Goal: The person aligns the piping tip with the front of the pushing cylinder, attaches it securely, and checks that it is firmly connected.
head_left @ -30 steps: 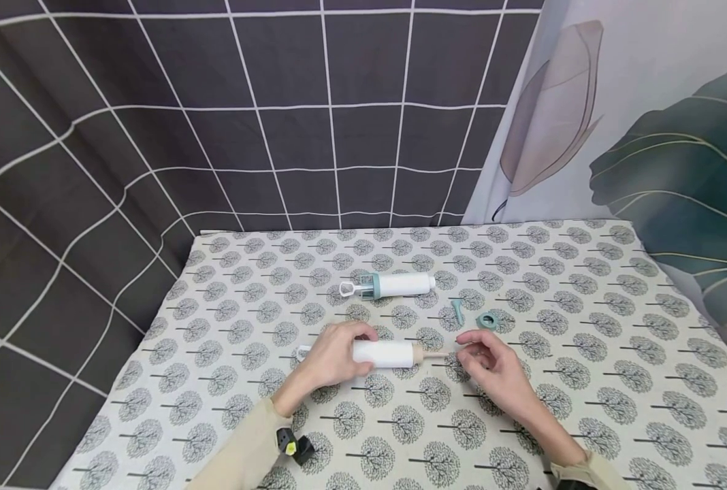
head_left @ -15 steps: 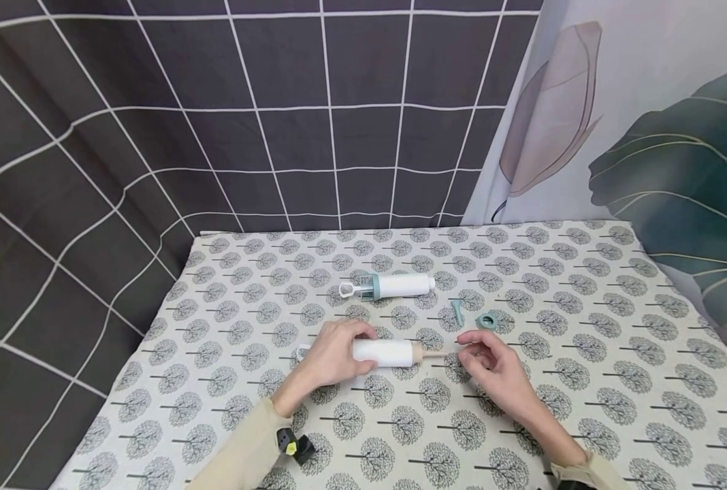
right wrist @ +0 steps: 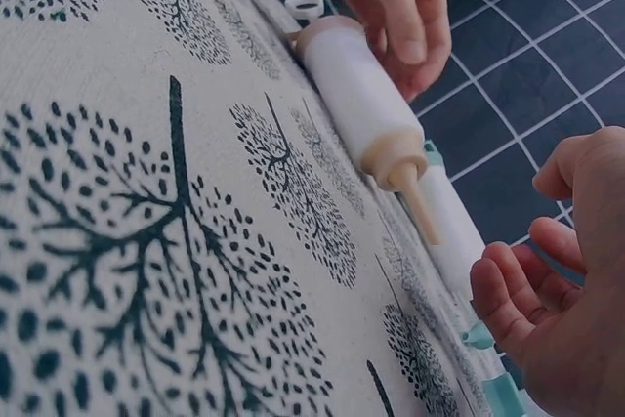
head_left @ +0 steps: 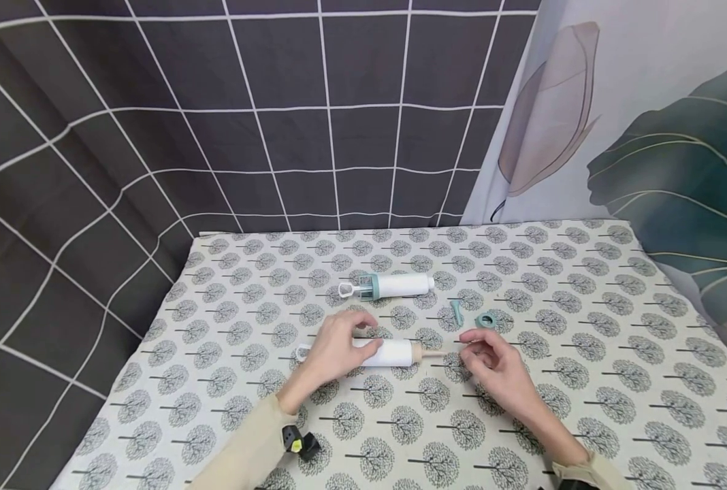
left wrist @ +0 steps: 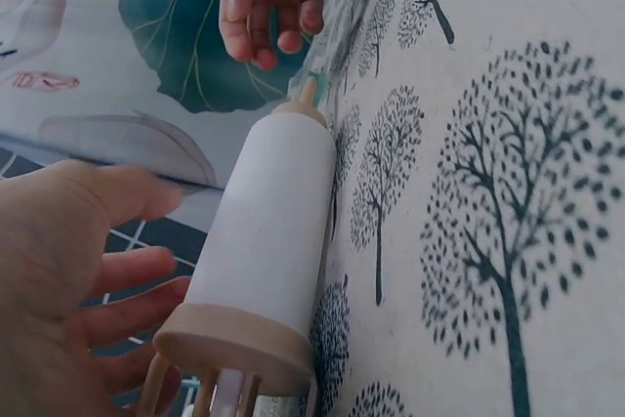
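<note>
A white syringe-like tube (head_left: 395,353) with beige ends lies on the patterned cloth. Its thin beige nozzle (right wrist: 422,210) points toward my right hand, and a white ring handle (right wrist: 305,7) sticks out at the other end. My left hand (head_left: 337,344) is spread beside the tube, thumb and fingers apart; in the left wrist view a gap shows between the thumb and the white barrel. Just past the nozzle tip is my right hand (head_left: 499,371), its fingers loosely curled with nothing between them.
Behind lies a similar white tube (head_left: 403,284) with a teal collar and a ring handle. A small teal nozzle piece (head_left: 457,313) and a teal ring cap (head_left: 487,320) lie right of it. A dark checked curtain (head_left: 363,136) hangs behind the table.
My left hand has let go of the beige-ended tube; its thumb and fingers have spread and lifted slightly. The tube and the right hand have hardly moved.
</note>
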A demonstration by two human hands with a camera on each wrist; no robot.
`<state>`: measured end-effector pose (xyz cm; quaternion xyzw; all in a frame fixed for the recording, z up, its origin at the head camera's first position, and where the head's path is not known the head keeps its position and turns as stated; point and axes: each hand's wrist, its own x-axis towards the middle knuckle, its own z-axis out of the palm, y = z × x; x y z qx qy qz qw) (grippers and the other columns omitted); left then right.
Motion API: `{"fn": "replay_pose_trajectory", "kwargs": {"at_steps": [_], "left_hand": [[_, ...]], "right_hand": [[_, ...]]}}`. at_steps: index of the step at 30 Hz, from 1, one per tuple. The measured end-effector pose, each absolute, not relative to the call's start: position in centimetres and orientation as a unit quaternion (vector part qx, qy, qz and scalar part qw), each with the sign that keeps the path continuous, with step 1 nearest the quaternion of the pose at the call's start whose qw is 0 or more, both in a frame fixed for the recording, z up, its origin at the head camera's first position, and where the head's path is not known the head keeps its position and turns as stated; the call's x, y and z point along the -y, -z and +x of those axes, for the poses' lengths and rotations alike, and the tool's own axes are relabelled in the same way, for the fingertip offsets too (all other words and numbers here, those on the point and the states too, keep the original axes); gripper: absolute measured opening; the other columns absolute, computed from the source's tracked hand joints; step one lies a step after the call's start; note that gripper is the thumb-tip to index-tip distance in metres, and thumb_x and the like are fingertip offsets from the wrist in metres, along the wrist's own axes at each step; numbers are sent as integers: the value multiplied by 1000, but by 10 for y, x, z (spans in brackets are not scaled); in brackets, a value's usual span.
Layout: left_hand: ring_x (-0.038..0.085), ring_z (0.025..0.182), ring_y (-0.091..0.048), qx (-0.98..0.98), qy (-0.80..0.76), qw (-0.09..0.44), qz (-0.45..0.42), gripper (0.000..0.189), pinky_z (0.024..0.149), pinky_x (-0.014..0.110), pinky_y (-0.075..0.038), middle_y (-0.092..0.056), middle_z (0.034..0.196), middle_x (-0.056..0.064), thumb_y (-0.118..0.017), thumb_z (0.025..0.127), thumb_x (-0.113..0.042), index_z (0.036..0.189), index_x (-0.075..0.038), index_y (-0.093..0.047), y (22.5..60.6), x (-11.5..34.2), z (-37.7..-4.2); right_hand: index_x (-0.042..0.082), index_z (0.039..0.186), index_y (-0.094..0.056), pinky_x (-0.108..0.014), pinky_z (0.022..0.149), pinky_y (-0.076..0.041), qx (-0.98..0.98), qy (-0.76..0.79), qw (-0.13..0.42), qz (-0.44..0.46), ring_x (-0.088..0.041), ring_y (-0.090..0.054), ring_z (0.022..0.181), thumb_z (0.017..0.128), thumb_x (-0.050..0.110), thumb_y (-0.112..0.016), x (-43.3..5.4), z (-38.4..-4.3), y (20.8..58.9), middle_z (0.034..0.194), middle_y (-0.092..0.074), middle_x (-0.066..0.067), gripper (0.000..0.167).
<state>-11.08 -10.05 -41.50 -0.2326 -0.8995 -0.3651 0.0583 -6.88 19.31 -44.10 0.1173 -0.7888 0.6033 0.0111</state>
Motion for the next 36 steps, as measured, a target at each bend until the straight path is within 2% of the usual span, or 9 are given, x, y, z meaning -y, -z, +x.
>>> {"fn": "replay_pose_trajectory", "kwargs": {"at_steps": [6, 9, 11, 18, 23, 30, 36], "left_hand": [[21, 83, -67, 875, 417, 132, -209, 23, 75, 36, -54, -72, 95, 10, -79, 81, -6, 102, -1, -71, 414, 89, -114], [19, 79, -67, 868, 431, 139, -205, 22, 69, 30, -54, -72, 94, 9, -78, 80, -4, 101, -1, -71, 411, 82, -115], [17, 77, -67, 867, 436, 132, -200, 22, 65, 27, -53, -72, 94, 8, -78, 81, -4, 102, -2, -71, 409, 77, -116], [18, 74, -70, 858, 472, 86, -183, 20, 69, 25, -55, -74, 92, 10, -75, 82, 0, 102, 2, -70, 404, 62, -120], [16, 73, -69, 859, 480, 59, -167, 21, 66, 20, -54, -74, 91, 10, -75, 83, -1, 103, 2, -70, 404, 54, -124], [12, 71, -67, 865, 475, 29, -156, 23, 66, 20, -53, -74, 92, 8, -76, 85, -5, 106, 1, -70, 405, 46, -129], [14, 72, -68, 862, 483, 11, -153, 23, 67, 20, -54, -74, 94, 8, -76, 86, -5, 107, 1, -70, 408, 38, -134]], "right_hand": [[-9, 118, -55, -28, 64, -56, 786, -605, 21, 127, -25, -64, 73, 91, -7, -62, -195, -69, 441, 98, -63, -23, 29], [-10, 118, -55, -25, 64, -55, 787, -602, 26, 130, -25, -63, 70, 91, -7, -62, -196, -69, 440, 97, -63, -23, 29], [-10, 118, -56, -24, 64, -54, 787, -601, 32, 134, -24, -63, 70, 90, -8, -63, -197, -70, 440, 97, -63, -22, 29], [-8, 120, -55, -25, 66, -55, 789, -600, 24, 133, -29, -64, 72, 91, -6, -63, -204, -71, 436, 99, -63, -24, 30], [-9, 120, -55, -25, 68, -55, 797, -589, 33, 132, -29, -64, 75, 89, -11, -62, -209, -72, 435, 100, -63, -24, 32], [-7, 120, -57, -21, 73, -54, 808, -578, 32, 109, -25, -63, 83, 89, -7, -64, -212, -75, 432, 102, -64, -22, 31], [-11, 117, -57, -18, 78, -52, 805, -575, 57, 131, -20, -63, 87, 87, -12, -63, -217, -82, 432, 107, -61, -25, 30]]}}
